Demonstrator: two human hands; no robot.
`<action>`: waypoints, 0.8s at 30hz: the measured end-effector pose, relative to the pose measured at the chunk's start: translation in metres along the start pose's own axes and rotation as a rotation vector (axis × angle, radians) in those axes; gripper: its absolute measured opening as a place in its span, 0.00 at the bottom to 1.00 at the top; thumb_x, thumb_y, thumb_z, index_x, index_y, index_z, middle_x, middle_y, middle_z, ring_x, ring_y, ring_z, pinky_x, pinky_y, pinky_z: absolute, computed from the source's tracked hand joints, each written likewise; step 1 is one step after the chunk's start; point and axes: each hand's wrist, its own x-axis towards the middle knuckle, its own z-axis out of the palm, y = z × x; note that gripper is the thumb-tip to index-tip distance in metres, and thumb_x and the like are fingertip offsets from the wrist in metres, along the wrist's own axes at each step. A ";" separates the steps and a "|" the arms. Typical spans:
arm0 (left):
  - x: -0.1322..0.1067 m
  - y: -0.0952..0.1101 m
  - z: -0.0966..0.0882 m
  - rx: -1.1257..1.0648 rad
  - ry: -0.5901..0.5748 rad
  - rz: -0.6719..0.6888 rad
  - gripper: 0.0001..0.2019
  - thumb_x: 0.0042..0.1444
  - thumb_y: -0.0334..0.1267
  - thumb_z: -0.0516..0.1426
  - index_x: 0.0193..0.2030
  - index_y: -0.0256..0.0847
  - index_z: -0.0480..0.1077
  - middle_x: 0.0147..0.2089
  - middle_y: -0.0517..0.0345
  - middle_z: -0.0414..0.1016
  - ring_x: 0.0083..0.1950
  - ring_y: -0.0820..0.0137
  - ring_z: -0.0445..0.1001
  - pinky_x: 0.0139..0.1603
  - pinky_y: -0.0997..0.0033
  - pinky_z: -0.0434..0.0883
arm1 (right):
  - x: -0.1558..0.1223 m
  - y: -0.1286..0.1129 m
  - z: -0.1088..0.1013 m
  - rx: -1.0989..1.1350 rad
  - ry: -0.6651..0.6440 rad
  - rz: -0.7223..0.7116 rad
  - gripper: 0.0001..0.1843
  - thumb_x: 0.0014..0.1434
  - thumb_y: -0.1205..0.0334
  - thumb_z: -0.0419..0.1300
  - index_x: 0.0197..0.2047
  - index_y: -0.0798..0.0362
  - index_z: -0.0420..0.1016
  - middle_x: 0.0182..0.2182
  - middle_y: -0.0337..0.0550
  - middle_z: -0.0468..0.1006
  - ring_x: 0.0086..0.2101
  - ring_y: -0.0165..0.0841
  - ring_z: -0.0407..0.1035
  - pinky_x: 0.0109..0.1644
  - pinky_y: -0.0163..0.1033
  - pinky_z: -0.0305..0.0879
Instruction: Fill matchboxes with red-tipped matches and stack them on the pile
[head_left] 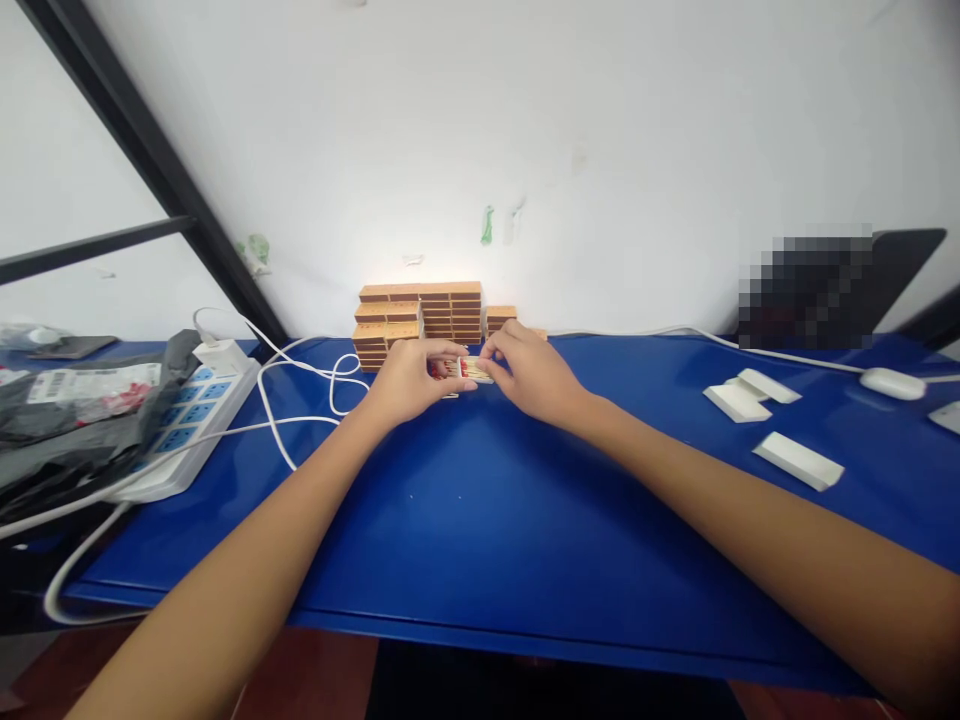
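Bare forearms [289, 555] nearest the camera, reaching over the front edge of the blue table [480, 540]. Left hand [416, 380] clamped on a small matchbox, fingers along its far side, thumb along the near side. Box is open at its right end, matches [475, 369] showing, close to the back edge, about mid-width. Right hand [532, 365] has fingertips at the matches' right ends; can't tell if they're pinched or only touched.

Matchbox stacks [452, 312] by the back edge, just behind left hand; short stack [500, 318] right of them, just behind right hand. Near the right edge: two white trays [739, 402] together, single white tray [799, 460] just in front, white oval device [892, 383] on a cable behind. Left edge: power strip [191, 425], plugged-in adapter [223, 355], grey plastic bag [75, 430] beside it, loose white cables [270, 400].
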 end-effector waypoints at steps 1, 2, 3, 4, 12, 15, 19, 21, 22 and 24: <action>0.000 -0.001 -0.001 0.010 0.006 0.002 0.21 0.51 0.42 0.75 0.51 0.39 0.84 0.37 0.55 0.85 0.34 0.67 0.77 0.37 0.68 0.72 | 0.000 -0.001 -0.001 0.014 0.019 -0.002 0.03 0.70 0.64 0.60 0.42 0.51 0.74 0.42 0.47 0.74 0.42 0.40 0.70 0.45 0.44 0.62; 0.001 -0.002 -0.002 0.023 0.018 -0.001 0.21 0.51 0.43 0.75 0.50 0.39 0.84 0.36 0.55 0.85 0.34 0.67 0.77 0.36 0.68 0.72 | -0.001 -0.003 -0.001 0.028 0.043 -0.003 0.03 0.71 0.63 0.60 0.42 0.51 0.74 0.42 0.47 0.74 0.42 0.40 0.70 0.45 0.43 0.62; 0.001 -0.004 -0.004 0.040 0.038 -0.009 0.20 0.52 0.45 0.75 0.50 0.39 0.84 0.35 0.55 0.84 0.33 0.67 0.77 0.35 0.68 0.72 | -0.001 -0.004 -0.002 0.043 0.062 -0.005 0.04 0.71 0.63 0.59 0.42 0.51 0.74 0.41 0.46 0.74 0.41 0.39 0.70 0.44 0.43 0.62; 0.002 -0.006 -0.005 0.057 0.062 -0.023 0.20 0.52 0.46 0.74 0.49 0.38 0.84 0.34 0.55 0.84 0.32 0.67 0.77 0.34 0.68 0.72 | -0.001 -0.007 -0.001 0.059 0.068 -0.010 0.05 0.72 0.63 0.58 0.42 0.51 0.74 0.41 0.46 0.74 0.41 0.39 0.70 0.44 0.43 0.62; 0.005 -0.012 -0.011 0.050 0.156 -0.045 0.19 0.53 0.46 0.73 0.48 0.39 0.83 0.42 0.49 0.86 0.31 0.67 0.78 0.33 0.67 0.73 | -0.007 -0.025 0.029 0.164 -0.188 -0.090 0.03 0.70 0.64 0.62 0.44 0.51 0.78 0.47 0.48 0.75 0.46 0.39 0.72 0.52 0.45 0.68; 0.005 -0.010 -0.011 0.074 0.154 -0.041 0.19 0.53 0.46 0.73 0.49 0.38 0.83 0.38 0.51 0.85 0.31 0.66 0.78 0.34 0.67 0.72 | -0.007 -0.026 0.035 0.185 -0.220 -0.046 0.03 0.70 0.66 0.63 0.41 0.53 0.77 0.45 0.48 0.76 0.44 0.38 0.72 0.51 0.44 0.68; 0.004 -0.010 -0.011 0.105 0.138 -0.049 0.16 0.54 0.40 0.73 0.48 0.38 0.84 0.34 0.54 0.84 0.30 0.67 0.77 0.35 0.67 0.71 | -0.008 -0.024 0.027 0.192 -0.280 -0.078 0.05 0.71 0.66 0.61 0.41 0.53 0.76 0.43 0.48 0.75 0.42 0.38 0.71 0.49 0.43 0.67; 0.004 -0.010 -0.011 0.137 0.110 -0.055 0.15 0.54 0.39 0.73 0.48 0.38 0.84 0.33 0.55 0.83 0.30 0.67 0.77 0.33 0.68 0.70 | -0.009 -0.020 0.019 0.198 -0.270 -0.104 0.05 0.72 0.66 0.59 0.42 0.53 0.76 0.43 0.47 0.75 0.41 0.37 0.70 0.48 0.43 0.67; 0.004 -0.010 -0.010 0.149 0.095 -0.056 0.15 0.54 0.39 0.73 0.48 0.38 0.84 0.32 0.55 0.83 0.30 0.67 0.76 0.33 0.68 0.69 | -0.008 -0.018 0.015 0.196 -0.239 -0.108 0.05 0.72 0.65 0.59 0.42 0.52 0.75 0.43 0.47 0.74 0.41 0.37 0.70 0.47 0.43 0.66; 0.003 -0.010 -0.009 0.139 0.058 -0.060 0.17 0.53 0.41 0.73 0.49 0.38 0.84 0.33 0.55 0.83 0.30 0.67 0.77 0.32 0.68 0.69 | -0.006 -0.012 0.008 0.178 -0.137 -0.084 0.05 0.72 0.64 0.58 0.43 0.52 0.75 0.43 0.47 0.74 0.40 0.38 0.69 0.46 0.43 0.65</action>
